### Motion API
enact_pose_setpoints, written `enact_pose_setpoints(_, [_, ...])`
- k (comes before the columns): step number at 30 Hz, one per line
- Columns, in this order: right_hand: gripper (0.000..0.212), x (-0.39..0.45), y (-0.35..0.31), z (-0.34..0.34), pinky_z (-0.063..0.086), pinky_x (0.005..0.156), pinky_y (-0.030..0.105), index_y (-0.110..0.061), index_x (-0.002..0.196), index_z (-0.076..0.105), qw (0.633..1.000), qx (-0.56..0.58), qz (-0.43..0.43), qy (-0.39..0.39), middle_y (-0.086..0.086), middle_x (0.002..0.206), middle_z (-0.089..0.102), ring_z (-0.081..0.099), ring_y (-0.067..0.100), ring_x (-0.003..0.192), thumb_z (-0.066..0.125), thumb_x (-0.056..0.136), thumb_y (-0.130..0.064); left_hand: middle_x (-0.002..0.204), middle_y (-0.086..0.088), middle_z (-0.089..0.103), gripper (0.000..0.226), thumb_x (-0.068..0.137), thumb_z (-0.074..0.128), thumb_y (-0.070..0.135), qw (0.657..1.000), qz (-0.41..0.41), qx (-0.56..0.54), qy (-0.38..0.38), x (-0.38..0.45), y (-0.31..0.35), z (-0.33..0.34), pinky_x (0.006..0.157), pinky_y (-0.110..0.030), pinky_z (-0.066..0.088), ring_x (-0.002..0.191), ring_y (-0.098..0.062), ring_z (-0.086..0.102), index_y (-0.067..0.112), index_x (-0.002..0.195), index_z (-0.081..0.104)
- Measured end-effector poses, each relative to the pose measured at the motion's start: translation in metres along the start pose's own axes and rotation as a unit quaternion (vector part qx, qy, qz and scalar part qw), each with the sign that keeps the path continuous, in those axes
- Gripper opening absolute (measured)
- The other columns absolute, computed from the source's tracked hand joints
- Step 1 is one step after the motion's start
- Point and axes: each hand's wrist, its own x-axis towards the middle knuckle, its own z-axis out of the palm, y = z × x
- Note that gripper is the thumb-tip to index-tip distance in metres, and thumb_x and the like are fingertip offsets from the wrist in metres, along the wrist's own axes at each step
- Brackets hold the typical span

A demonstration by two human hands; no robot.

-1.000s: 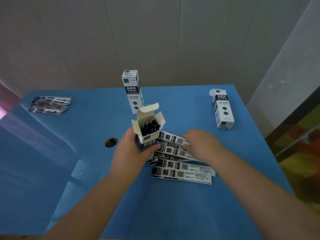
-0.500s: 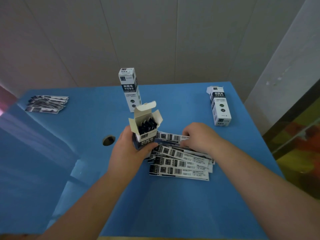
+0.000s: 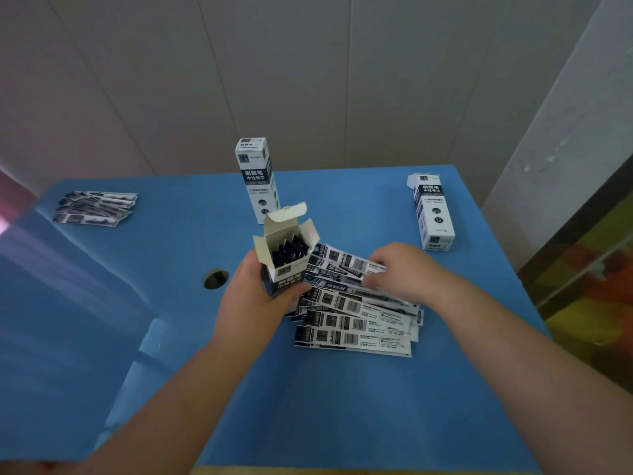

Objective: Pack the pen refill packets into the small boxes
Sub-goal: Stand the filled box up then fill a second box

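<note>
My left hand point(image 3: 255, 296) grips a small open box point(image 3: 286, 250) upright at the table's middle; its flaps stand up and dark packet ends show inside. Just right of it lies a fanned pile of several black-and-white pen refill packets point(image 3: 352, 323). My right hand point(image 3: 402, 272) pinches the top packet point(image 3: 346, 260) of that pile by its right end, the packet raised a little off the others. A closed box point(image 3: 257, 178) stands upright behind the open one. Another closed box point(image 3: 433, 210) lies at the far right.
The blue table point(image 3: 342, 406) has a round hole point(image 3: 215, 278) left of my left hand. A second small stack of packets point(image 3: 94, 208) lies at the far left. A grey wall runs behind the table and its right edge drops off near a colourful floor.
My right hand has closed on the top packet's right end and lifted it slightly from the pile. The left hand keeps the open box in the same place.
</note>
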Motion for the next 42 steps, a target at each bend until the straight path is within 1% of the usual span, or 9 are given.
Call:
enact_pose_setpoints(8, [0.012,-0.025,-0.013,-0.023,0.045,0.055,0.019,-0.031,0.082,0.074,0.941,0.330,0.028,0.062,-0.024,0.068,0.072,0.066,-0.006,0.058,0.085,0.079,-0.032,0.106,0.034,0.066,0.050,0.074,0.091,0.044,1.000,-0.007,-0.008,0.006,0.000,0.000,0.000,0.070,0.003,0.044,0.100,0.017,0.061,0.062,0.102,0.053])
enact_pose_setpoints(13, [0.011,-0.048,-0.035,-0.047,0.048,0.063,0.020,-0.026,0.083,0.079,0.889,0.445,-0.041,0.104,-0.012,0.084,0.079,0.069,-0.003,0.064,0.085,0.075,-0.030,0.108,0.034,0.065,0.052,0.071,0.089,0.049,1.000,-0.007,0.000,0.008,0.001,0.003,0.001,0.068,-0.010,0.051,0.100,0.017,0.061,0.064,0.102,0.050])
enact_pose_setpoints(18, [0.014,-0.065,-0.059,-0.062,0.058,0.064,0.019,-0.029,0.084,0.080,0.869,0.458,-0.143,0.120,-0.005,0.081,0.080,0.076,0.009,0.075,0.082,0.075,-0.039,0.107,0.028,0.067,0.052,0.066,0.082,0.059,1.000,-0.004,-0.002,0.002,0.000,0.003,0.002,0.076,-0.021,0.052,0.101,0.013,0.063,0.054,0.110,0.054])
enact_pose_setpoints(23, [0.007,-0.057,-0.082,-0.059,0.063,0.076,0.041,-0.030,0.085,0.079,0.885,0.408,-0.146,0.172,-0.012,0.084,0.079,0.077,0.009,0.078,0.080,0.084,-0.037,0.112,0.031,0.066,0.055,0.071,0.083,0.053,1.000,0.024,0.018,-0.002,-0.001,0.008,0.002,0.079,-0.024,0.053,0.105,0.010,0.061,0.062,0.116,0.051])
enact_pose_setpoints(27, [0.019,-0.056,-0.094,-0.066,0.064,0.071,0.047,-0.026,0.087,0.079,0.887,0.382,-0.156,0.210,-0.010,0.081,0.079,0.075,0.009,0.069,0.080,0.082,-0.044,0.108,0.031,0.065,0.052,0.065,0.077,0.066,1.000,0.007,0.014,0.000,-0.001,0.008,0.002,0.076,-0.025,0.055,0.101,0.012,0.061,0.060,0.110,0.051])
enact_pose_setpoints(30, [0.036,-0.052,-0.096,-0.071,0.061,0.069,0.053,-0.022,0.090,0.078,0.905,0.338,-0.147,0.214,0.005,0.086,0.078,0.075,0.025,0.074,0.079,0.076,-0.055,0.108,0.029,0.065,0.051,0.068,0.079,0.061,1.000,0.007,0.018,-0.004,-0.001,0.008,0.002,0.080,-0.030,0.057,0.102,0.009,0.061,0.059,0.110,0.050])
enact_pose_setpoints(34, [0.010,-0.041,-0.099,-0.063,0.051,0.057,0.012,-0.043,0.077,0.074,0.925,0.306,-0.151,0.170,-0.032,0.076,0.071,0.067,-0.011,0.071,0.084,0.078,-0.044,0.109,0.025,0.066,0.056,0.076,0.088,0.042,0.999,0.015,0.040,-0.007,0.000,0.009,0.003,0.086,-0.036,0.058,0.105,0.003,0.062,0.060,0.111,0.050])
enact_pose_setpoints(39, [0.013,-0.024,-0.100,-0.037,0.054,0.065,0.017,-0.041,0.088,0.077,0.942,0.261,-0.135,0.160,-0.028,0.084,0.073,0.067,-0.009,0.079,0.084,0.077,-0.044,0.114,0.019,0.067,0.054,0.077,0.088,0.038,0.999,0.024,0.044,-0.016,0.000,0.011,0.004,0.090,-0.043,0.057,0.109,-0.006,0.064,0.049,0.118,0.054])
enact_pose_setpoints(42, [0.021,-0.023,-0.099,-0.034,0.051,0.067,0.013,-0.043,0.094,0.076,0.947,0.246,-0.157,0.136,-0.027,0.082,0.072,0.066,-0.012,0.083,0.085,0.075,-0.042,0.113,0.021,0.066,0.058,0.078,0.088,0.037,0.998,0.035,0.046,-0.013,0.001,0.011,0.003,0.088,-0.041,0.057,0.108,-0.003,0.063,0.062,0.113,0.050])
